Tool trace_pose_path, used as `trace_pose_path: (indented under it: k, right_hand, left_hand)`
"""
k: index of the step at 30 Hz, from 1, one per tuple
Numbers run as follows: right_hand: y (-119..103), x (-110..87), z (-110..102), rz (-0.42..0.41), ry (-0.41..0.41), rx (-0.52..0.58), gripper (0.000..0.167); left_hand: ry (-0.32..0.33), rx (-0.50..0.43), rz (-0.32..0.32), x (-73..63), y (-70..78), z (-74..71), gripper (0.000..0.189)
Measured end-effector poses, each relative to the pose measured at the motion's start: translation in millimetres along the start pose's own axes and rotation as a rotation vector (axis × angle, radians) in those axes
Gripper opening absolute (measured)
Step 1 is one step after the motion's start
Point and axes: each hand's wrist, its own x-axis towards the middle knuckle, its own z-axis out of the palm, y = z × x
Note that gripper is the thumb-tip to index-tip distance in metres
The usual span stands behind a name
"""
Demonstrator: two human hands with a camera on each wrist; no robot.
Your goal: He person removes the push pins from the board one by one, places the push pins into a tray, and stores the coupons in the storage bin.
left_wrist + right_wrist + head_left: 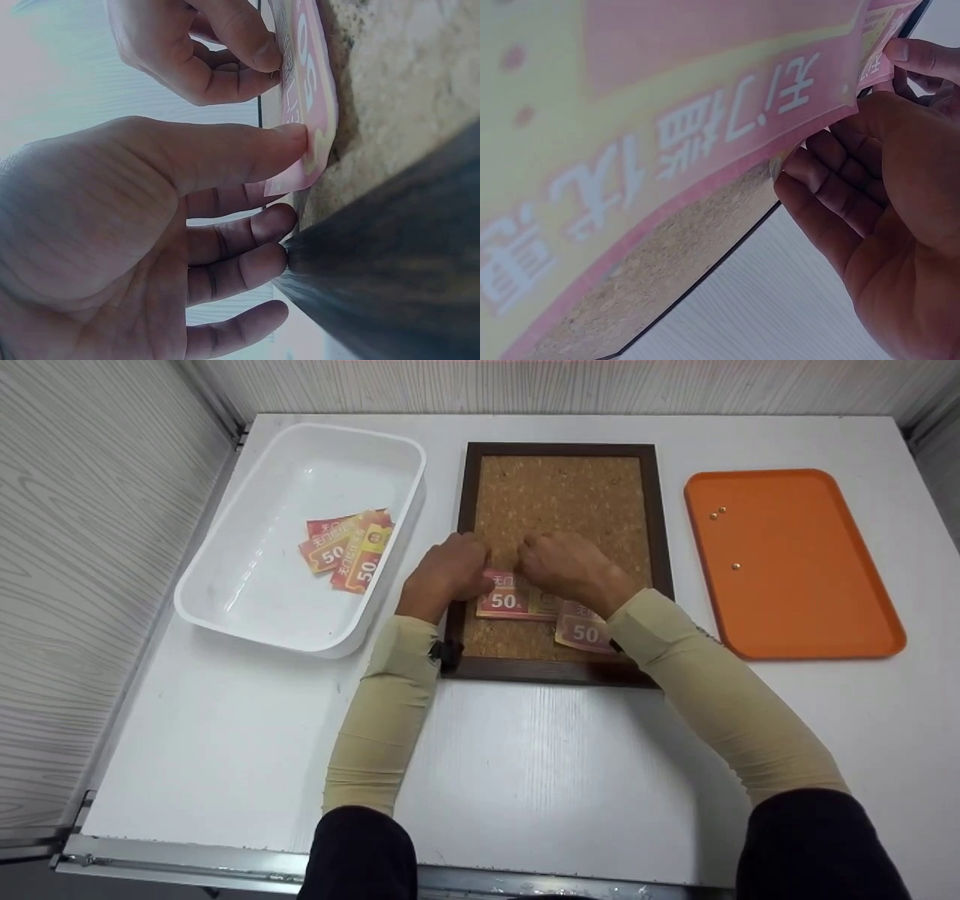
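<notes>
A red and yellow paper coupon (pixel 504 601) lies over the lower left of a framed corkboard (pixel 562 502). My left hand (pixel 459 566) pinches its left end, thumb on the printed face in the left wrist view. At the coupon's upper edge, my right hand (pixel 570 566) has thumb and index finger together. A tiny pin-like glint, a thumbtack (pixel 274 73), shows between those fingertips; its head is hidden. Partly under the right wrist, a second coupon (pixel 585 634) lies to the lower right, its right part covered. The right wrist view shows a coupon (pixel 727 112) close up, lifted along its edge.
On the left stands a white plastic bin (pixel 300 641) with several overlapping coupons (pixel 352 547) in it. An orange tray (pixel 810 570) to the right carries 3 small gold thumbtacks (pixel 736 566). The board's dark frame (pixel 559 449) forms a raised border.
</notes>
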Motion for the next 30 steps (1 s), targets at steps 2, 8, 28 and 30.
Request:
trace_pose_path:
  k: [2, 8, 28, 30]
  right_hand:
    - [0.9, -0.6, -1.2, -0.010, -0.003, 0.009, 0.023]
    - [1.5, 2.1, -2.0, 0.014, -0.010, 0.060, 0.018]
    - [8.7, -4.6, 1.4, -0.009, 0.073, 0.188, 0.022]
    - [9.2, -5.2, 1.3, -0.005, 0.077, 0.187, 0.022]
  left_hand:
    - [0.004, -0.004, 0.001, -0.3, -0.1, 0.0, 0.031]
    - [0.013, -0.008, 0.009, -0.7, -1.4, 0.8, 0.029]
    - [0.019, 0.021, 0.027, -1.0, 0.5, 0.1, 0.026]
    - [0.028, 0.029, 0.034, -1.1, 0.8, -0.3, 0.026]
